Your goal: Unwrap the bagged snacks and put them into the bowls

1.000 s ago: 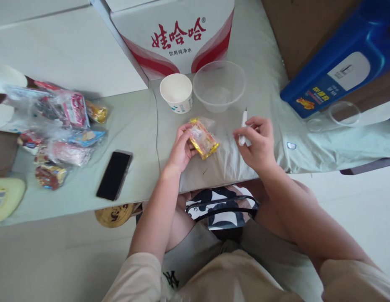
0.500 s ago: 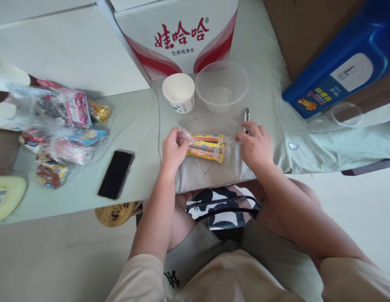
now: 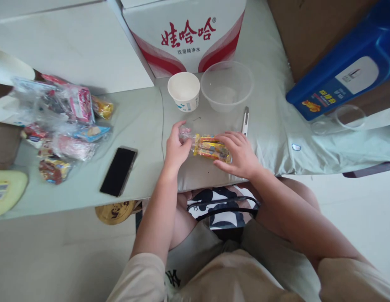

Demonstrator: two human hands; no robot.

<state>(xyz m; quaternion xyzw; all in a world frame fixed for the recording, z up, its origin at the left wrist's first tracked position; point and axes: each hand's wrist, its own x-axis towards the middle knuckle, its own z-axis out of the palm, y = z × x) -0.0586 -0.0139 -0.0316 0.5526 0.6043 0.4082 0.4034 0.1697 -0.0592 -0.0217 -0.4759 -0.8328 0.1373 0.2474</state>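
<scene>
A clear plastic bag [image 3: 185,134] of yellow-wrapped snack sticks [image 3: 210,149] lies on the cloth near the table's front edge. My left hand [image 3: 176,147] has the crumpled end of the bag between thumb and fingers, with the index finger raised. Over the right end of the sticks reaches my right hand [image 3: 240,154], fingers spread, the fingertips on the far side and the thumb on the near side. Just beyond this hand lies a utility knife [image 3: 245,121], not held. A white paper cup [image 3: 184,92] and a clear plastic bowl [image 3: 226,86] stand behind the bag.
Wrapped snacks [image 3: 65,126] are heaped at the left, with a black phone [image 3: 118,171] in front. A white carton [image 3: 188,35] backs the table. At the right are a large blue bottle [image 3: 339,71] and a clear plastic cup [image 3: 349,117].
My right hand has let go of the utility knife and moved left onto the snack sticks. My left hand stays at the bag's end, its index finger now lifted. The view has shifted slightly.
</scene>
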